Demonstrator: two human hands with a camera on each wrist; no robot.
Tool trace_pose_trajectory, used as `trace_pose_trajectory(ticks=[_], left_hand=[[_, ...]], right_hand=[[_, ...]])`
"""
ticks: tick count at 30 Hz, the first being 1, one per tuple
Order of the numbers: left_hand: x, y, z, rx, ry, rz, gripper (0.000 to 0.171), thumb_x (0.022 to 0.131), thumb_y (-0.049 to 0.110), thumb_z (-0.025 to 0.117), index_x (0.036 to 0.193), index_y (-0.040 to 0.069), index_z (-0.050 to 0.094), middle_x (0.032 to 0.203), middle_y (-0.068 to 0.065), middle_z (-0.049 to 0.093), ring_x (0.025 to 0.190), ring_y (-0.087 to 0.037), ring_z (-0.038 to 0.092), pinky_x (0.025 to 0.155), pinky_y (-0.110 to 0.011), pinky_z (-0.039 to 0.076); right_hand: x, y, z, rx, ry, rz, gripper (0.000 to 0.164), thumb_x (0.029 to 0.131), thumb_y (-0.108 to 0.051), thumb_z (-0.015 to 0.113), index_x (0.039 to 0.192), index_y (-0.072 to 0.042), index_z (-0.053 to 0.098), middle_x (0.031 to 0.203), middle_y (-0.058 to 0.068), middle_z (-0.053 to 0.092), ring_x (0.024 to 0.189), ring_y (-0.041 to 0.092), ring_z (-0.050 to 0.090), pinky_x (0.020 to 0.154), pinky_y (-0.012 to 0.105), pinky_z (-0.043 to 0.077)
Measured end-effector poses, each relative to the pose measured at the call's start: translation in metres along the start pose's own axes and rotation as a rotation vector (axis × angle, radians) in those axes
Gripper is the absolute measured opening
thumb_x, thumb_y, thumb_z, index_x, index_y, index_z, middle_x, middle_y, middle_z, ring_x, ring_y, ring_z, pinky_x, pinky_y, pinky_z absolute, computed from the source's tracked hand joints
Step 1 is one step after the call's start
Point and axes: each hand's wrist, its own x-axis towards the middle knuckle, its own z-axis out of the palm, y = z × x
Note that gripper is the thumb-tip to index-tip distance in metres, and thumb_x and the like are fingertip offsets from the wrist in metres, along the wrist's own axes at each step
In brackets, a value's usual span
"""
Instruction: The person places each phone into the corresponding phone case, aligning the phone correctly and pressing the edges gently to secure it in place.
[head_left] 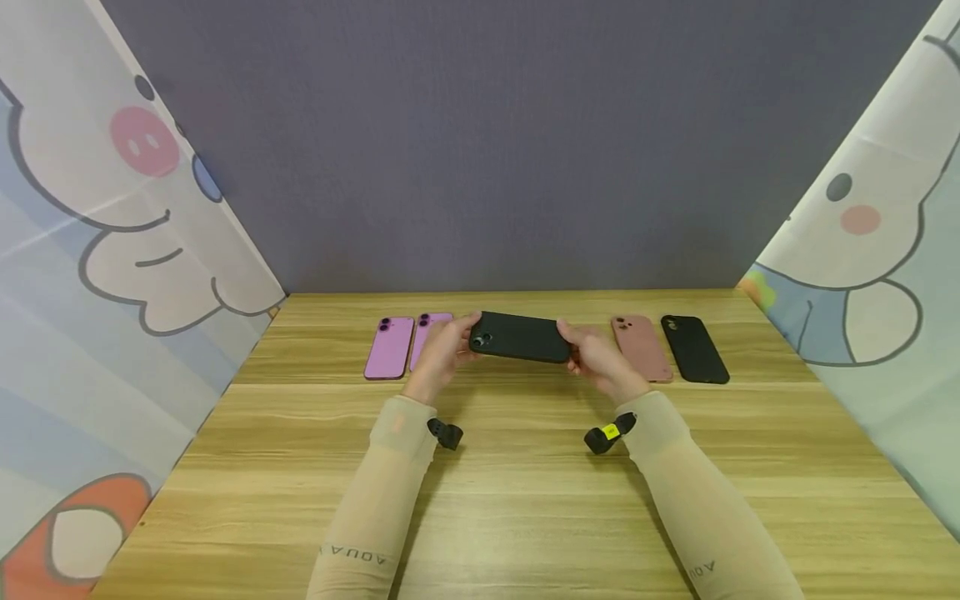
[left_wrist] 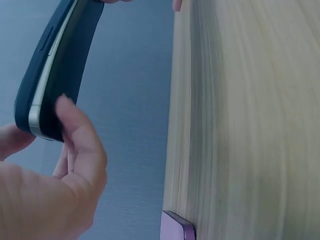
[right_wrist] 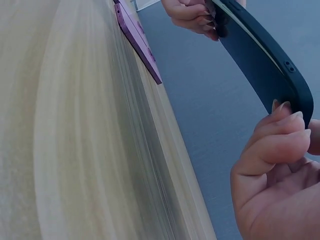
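Observation:
Above the table, a black phone case (head_left: 521,336) is held level between both hands, its camera end to the left. A phone (left_wrist: 44,82) sits in it; its pale metal side shows along part of the case edge in the left wrist view. My left hand (head_left: 441,350) pinches the camera end, thumb on one face and fingers on the other. At the opposite end, my right hand (head_left: 602,357) grips the case, with fingertips (right_wrist: 285,117) against the dark face and the thumb partly hidden behind the case.
Two purple phones (head_left: 389,348) lie side by side left of the hands, one partly covered by the left hand. A pink phone case (head_left: 642,346) and another black phone case (head_left: 694,348) rest on the right of the wooden table (head_left: 517,500). A grey panel (head_left: 480,150) stands behind.

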Motion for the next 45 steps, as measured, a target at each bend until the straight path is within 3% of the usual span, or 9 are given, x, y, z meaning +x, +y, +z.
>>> trace_pose_trajectory(ticks=[2, 7, 12, 17, 25, 32, 39, 45], left_hand=[[0.0013, -0.0008, -0.0008, 0.005, 0.027, 0.028, 0.033, 0.098, 0.027, 0.069, 0.111, -0.001, 0.06, 0.085, -0.007, 0.063, 0.066, -0.015, 0.061, 0.08, -0.044, 0.054], [0.0026, -0.0023, -0.0036, 0.04, 0.072, 0.09, 0.03, 0.097, 0.028, 0.073, 0.101, 0.001, 0.058, 0.074, -0.005, 0.064, 0.058, -0.012, 0.057, 0.055, -0.03, 0.045], [0.0024, -0.0036, -0.0047, 0.093, 0.087, 0.118, 0.029, 0.096, 0.028, 0.074, 0.086, 0.004, 0.061, 0.071, -0.004, 0.064, 0.057, -0.012, 0.057, 0.058, -0.034, 0.048], [0.0012, -0.0026, -0.0025, 0.183, 0.115, 0.125, 0.028, 0.098, 0.028, 0.071, 0.085, 0.003, 0.067, 0.068, -0.002, 0.06, 0.057, -0.012, 0.054, 0.069, -0.044, 0.051], [-0.0015, -0.0019, -0.0025, 0.285, 0.098, 0.114, 0.032, 0.103, 0.029, 0.064, 0.095, -0.002, 0.07, 0.074, -0.005, 0.061, 0.059, -0.014, 0.057, 0.08, -0.054, 0.053], [-0.004, -0.0016, -0.0049, 0.329, 0.054, 0.133, 0.037, 0.099, 0.036, 0.068, 0.091, 0.001, 0.072, 0.069, -0.002, 0.057, 0.063, -0.019, 0.054, 0.087, -0.063, 0.05], [-0.0043, -0.0017, -0.0062, 0.326, 0.034, 0.14, 0.034, 0.097, 0.036, 0.072, 0.093, 0.002, 0.073, 0.074, -0.003, 0.058, 0.064, -0.017, 0.055, 0.089, -0.062, 0.051], [-0.0025, -0.0024, -0.0049, 0.349, 0.06, 0.125, 0.032, 0.1, 0.03, 0.067, 0.09, 0.0, 0.073, 0.068, -0.001, 0.058, 0.06, -0.017, 0.053, 0.084, -0.059, 0.052]], right_hand=[[0.0008, 0.0005, 0.0008, -0.012, -0.002, 0.001, 0.036, 0.108, -0.04, 0.05, 0.086, -0.014, 0.064, 0.067, -0.002, 0.05, 0.051, 0.008, 0.047, 0.051, 0.022, 0.041], [0.0012, 0.0005, 0.0018, -0.04, -0.007, 0.015, 0.037, 0.107, -0.041, 0.051, 0.084, -0.014, 0.062, 0.064, -0.002, 0.048, 0.05, 0.008, 0.046, 0.05, 0.022, 0.04], [0.0002, 0.0006, 0.0034, -0.07, -0.003, 0.025, 0.04, 0.106, -0.043, 0.052, 0.079, -0.013, 0.051, 0.06, -0.002, 0.043, 0.049, 0.01, 0.046, 0.052, 0.024, 0.041], [-0.0002, 0.0002, 0.0043, -0.086, -0.006, 0.021, 0.04, 0.107, -0.043, 0.051, 0.083, -0.011, 0.05, 0.063, -0.002, 0.043, 0.05, 0.01, 0.047, 0.052, 0.024, 0.043], [-0.0016, -0.0025, 0.0042, -0.077, -0.002, 0.025, 0.039, 0.106, -0.046, 0.051, 0.109, -0.007, 0.056, 0.066, -0.001, 0.041, 0.051, 0.009, 0.047, 0.051, 0.021, 0.043], [-0.0014, -0.002, 0.0029, -0.102, 0.01, 0.029, 0.055, 0.107, -0.045, 0.049, 0.135, 0.002, 0.048, 0.083, 0.003, 0.045, 0.053, 0.007, 0.045, 0.052, 0.021, 0.043], [-0.0011, -0.0015, 0.0037, -0.13, 0.034, 0.042, 0.053, 0.107, -0.045, 0.05, 0.13, 0.003, 0.052, 0.062, -0.003, 0.041, 0.049, 0.007, 0.044, 0.051, 0.021, 0.043], [-0.0016, -0.0026, 0.005, -0.151, 0.025, 0.036, 0.053, 0.107, -0.045, 0.049, 0.13, 0.002, 0.053, 0.059, -0.004, 0.042, 0.047, 0.007, 0.045, 0.05, 0.021, 0.043]])
